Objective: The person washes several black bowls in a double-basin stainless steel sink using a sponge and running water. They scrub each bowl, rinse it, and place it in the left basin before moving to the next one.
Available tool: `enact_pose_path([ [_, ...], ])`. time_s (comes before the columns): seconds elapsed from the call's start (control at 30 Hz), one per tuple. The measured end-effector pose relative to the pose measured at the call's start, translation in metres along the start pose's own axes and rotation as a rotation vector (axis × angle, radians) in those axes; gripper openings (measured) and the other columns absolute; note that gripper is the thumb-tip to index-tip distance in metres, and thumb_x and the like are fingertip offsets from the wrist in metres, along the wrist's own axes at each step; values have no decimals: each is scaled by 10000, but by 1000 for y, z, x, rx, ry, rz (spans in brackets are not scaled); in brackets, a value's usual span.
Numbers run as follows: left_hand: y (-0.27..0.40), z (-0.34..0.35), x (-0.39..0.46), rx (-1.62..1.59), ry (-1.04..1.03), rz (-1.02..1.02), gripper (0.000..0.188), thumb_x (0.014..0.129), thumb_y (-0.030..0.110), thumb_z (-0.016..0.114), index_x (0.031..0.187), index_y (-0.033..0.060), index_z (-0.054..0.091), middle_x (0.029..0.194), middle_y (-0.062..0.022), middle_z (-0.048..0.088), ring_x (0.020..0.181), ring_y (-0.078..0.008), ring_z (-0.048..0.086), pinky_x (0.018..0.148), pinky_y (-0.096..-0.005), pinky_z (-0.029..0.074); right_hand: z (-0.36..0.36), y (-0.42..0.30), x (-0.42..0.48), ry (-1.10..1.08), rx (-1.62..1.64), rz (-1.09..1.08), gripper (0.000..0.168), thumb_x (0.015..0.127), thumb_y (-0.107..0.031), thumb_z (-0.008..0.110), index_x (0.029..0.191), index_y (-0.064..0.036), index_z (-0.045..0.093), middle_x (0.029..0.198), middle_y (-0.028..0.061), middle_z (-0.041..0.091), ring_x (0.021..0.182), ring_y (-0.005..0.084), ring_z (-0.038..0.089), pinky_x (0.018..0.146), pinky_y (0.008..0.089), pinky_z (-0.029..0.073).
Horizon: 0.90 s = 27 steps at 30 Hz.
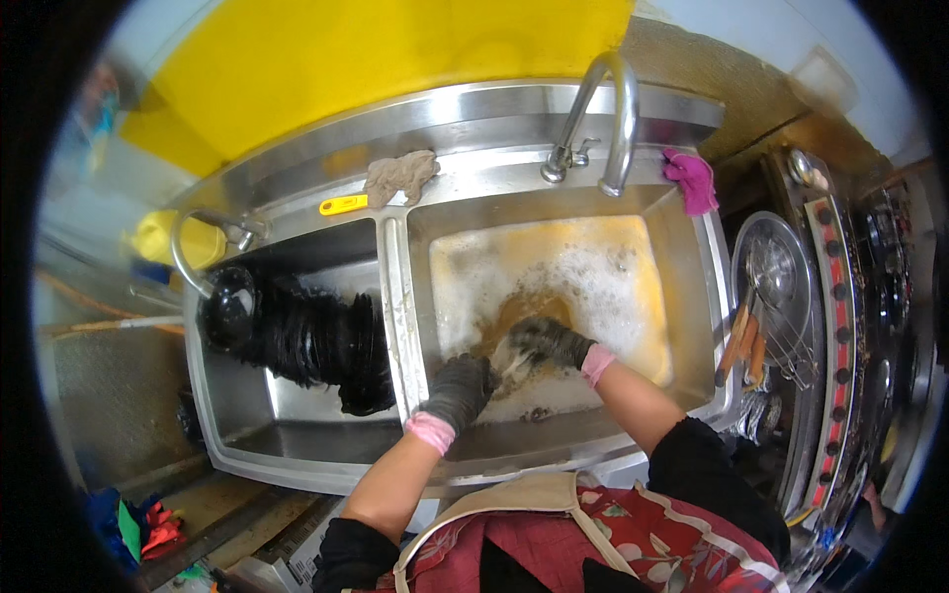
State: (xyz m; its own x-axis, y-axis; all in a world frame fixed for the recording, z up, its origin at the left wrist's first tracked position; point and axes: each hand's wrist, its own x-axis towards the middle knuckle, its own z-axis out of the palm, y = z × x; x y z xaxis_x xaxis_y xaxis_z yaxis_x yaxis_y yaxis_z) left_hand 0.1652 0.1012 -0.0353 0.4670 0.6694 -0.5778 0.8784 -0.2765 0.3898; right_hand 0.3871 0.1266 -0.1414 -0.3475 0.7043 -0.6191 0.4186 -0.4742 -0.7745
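Foamy, brownish water (593,274) fills part of the right basin of a steel double sink (563,204). My left hand (460,389), in a black glove with a pink cuff under it, has curled fingers low over the suds near the divider. Just to its right, my right hand (545,341), gloved the same way, reaches into the water and is blurred. Between the hands shows a pale, blurred patch (510,362); whether it is an object or foam is unclear. In the left basin lies a long row of nested black dishes (311,337).
Behind the basins are a faucet (626,126), a brown cloth (400,178), a yellow-handled tool (343,205) and a magenta glove or cloth (693,181). A second faucet (178,248) arches over the left basin. Wooden-handled strainers (771,274) stand right, beside a stove's knob panel (838,356).
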Motion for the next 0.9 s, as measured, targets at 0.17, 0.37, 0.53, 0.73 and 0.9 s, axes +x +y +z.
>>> enact_pose_path([
  [0.17,9,-41,-58,36,465,259,354,716,250,668,995,39,614,994,-156,609,992,-323,558,890,-465,399,-5,57,17,334,-713,47,623,779,-389,606,1271,-28,475,1254,237,501,1167,370,478,1000,376,376],
  [0.37,-35,-12,-88,144,681,139,324,754,267,624,1017,77,622,1107,-156,579,1106,-358,497,1005,-543,273,6,111,50,-3,-997,156,527,816,-374,529,1242,-64,513,1254,178,522,1132,333,514,980,379,385],
  [0.53,-31,-5,-76,180,622,115,331,777,282,583,1048,99,628,1183,-152,557,1136,-359,476,1031,-544,248,-7,109,61,3,-1091,63,335,882,-288,424,1065,-96,628,1152,174,586,1059,321,559,901,402,426],
  [0.73,-31,-4,-71,167,706,136,312,783,265,600,1026,72,631,1137,-161,574,1109,-375,485,1028,-534,262,-11,169,82,241,-287,168,560,767,-270,648,1263,-66,484,1210,132,562,1075,285,543,879,377,431],
  [0.9,-35,4,-71,137,707,130,354,775,266,585,1073,78,618,1168,-143,549,1139,-354,460,1033,-544,244,-23,96,26,318,391,205,787,696,-223,771,1337,-11,367,1156,136,589,908,216,590,702,367,476],
])
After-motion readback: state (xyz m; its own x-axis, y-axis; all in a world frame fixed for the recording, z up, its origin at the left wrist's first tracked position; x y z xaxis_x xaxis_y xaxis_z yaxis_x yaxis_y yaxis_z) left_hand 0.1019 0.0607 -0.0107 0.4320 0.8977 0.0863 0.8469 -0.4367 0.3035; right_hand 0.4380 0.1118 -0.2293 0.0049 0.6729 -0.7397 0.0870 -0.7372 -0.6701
